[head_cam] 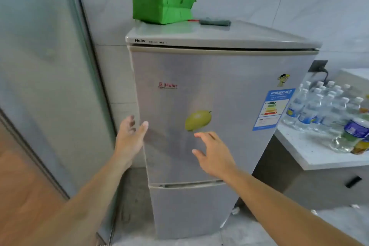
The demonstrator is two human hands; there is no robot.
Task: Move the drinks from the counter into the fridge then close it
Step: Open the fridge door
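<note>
I am seeing the bottles (327, 110) on the right counter (311, 152) running off-frame. The fridge (209, 96) is standing shut, contents hidden. Left hand (129, 138) and right hand (214, 153) are hovering spread, holding nothing.

Evenly and softly lit, moderately bright, no hard source in sight. Faint shadow beneath the left hand (130, 138) on the fridge door (229, 86), another under the right hand (214, 154). Dull sheen across the fridge top (219, 33), picking up green from the bag (159, 4) standing there. Soft overall, with compression smear; fingertips blurred on both hands. Bottles (323, 106) at far right hazy, labels unreadable. Wide-angle bending of straight lines toward the edges, strongest along the left frame (83, 46).
</note>
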